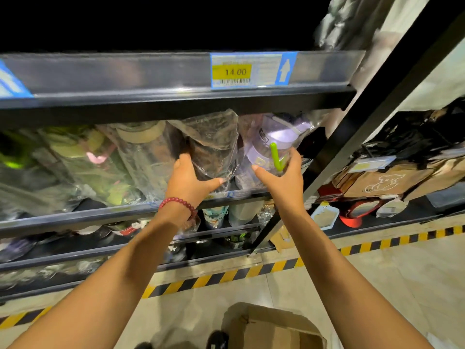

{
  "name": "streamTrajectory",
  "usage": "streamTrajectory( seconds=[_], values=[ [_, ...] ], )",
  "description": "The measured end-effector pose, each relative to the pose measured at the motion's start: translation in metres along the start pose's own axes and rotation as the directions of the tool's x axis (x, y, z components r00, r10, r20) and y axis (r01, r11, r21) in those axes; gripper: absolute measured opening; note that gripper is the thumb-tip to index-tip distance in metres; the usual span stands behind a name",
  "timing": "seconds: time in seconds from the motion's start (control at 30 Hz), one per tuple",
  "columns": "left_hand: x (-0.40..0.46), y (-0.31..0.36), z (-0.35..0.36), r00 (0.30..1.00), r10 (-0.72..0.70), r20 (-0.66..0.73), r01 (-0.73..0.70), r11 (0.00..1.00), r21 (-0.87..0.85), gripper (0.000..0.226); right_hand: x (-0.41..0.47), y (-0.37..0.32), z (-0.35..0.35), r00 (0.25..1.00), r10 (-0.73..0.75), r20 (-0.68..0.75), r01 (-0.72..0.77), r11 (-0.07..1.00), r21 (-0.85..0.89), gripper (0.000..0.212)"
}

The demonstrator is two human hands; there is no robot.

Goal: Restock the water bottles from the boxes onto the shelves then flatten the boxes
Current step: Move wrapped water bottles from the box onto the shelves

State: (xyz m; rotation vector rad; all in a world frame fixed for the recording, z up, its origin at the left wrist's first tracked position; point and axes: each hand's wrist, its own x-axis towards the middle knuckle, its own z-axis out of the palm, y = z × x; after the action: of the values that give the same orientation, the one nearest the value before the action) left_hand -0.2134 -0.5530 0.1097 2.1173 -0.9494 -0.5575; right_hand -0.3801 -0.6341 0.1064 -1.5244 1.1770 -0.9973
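Reaching up to the dark metal shelf (141,212) with both bare arms, left hand (187,181) wrapped around a dark bottle in crinkled clear plastic wrap (212,144), fingers curled behind its left side and thumb stretched across the front near the shelf's front edge

Gripping with the right hand (284,177) a pale lilac translucent bottle with a bright green strap (270,147), thumb spread out to the left across its lower front, fingers curved round its right side, tips hidden behind the bottle

Standing side by side at the right end of that shelf, both bottles tilted back, wraps glossy and creased, touching or nearly so

Wearing a string of round dark-red beads (177,204) on the left wrist

Filling the rest of the shelf to the left, more plastic-wrapped bottles (105,157) in green, beige and pink tones, blurred

Showing above, along the front edge of the upper shelf, a clear glossy rail with a blue and yellow price label reading 14 00 (247,70)

Lying on the pale tiled floor at the bottom edge, an open brown corrugated cardboard box (271,328), flaps up, just beyond a yellow and black striped floor tape (226,277)
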Motion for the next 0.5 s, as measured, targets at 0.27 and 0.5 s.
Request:
streamTrajectory(
  seconds=[0.27,0.5],
  values=[
    [-0.053,0.016,-0.052,0.997,-0.035,0.067,0.045,0.987,-0.153,0.088,-0.027,-0.047,-0.021,0.992,0.124,0.025,-0.123,0.991,-0.057,0.073],
    [-0.118,0.007,-0.099,0.986,-0.166,0.029,0.154,0.815,-0.558,0.056,-0.09,-0.084,-0.03,0.975,0.16,0.156,-0.173,0.982,0.07,0.051]
  ],
)
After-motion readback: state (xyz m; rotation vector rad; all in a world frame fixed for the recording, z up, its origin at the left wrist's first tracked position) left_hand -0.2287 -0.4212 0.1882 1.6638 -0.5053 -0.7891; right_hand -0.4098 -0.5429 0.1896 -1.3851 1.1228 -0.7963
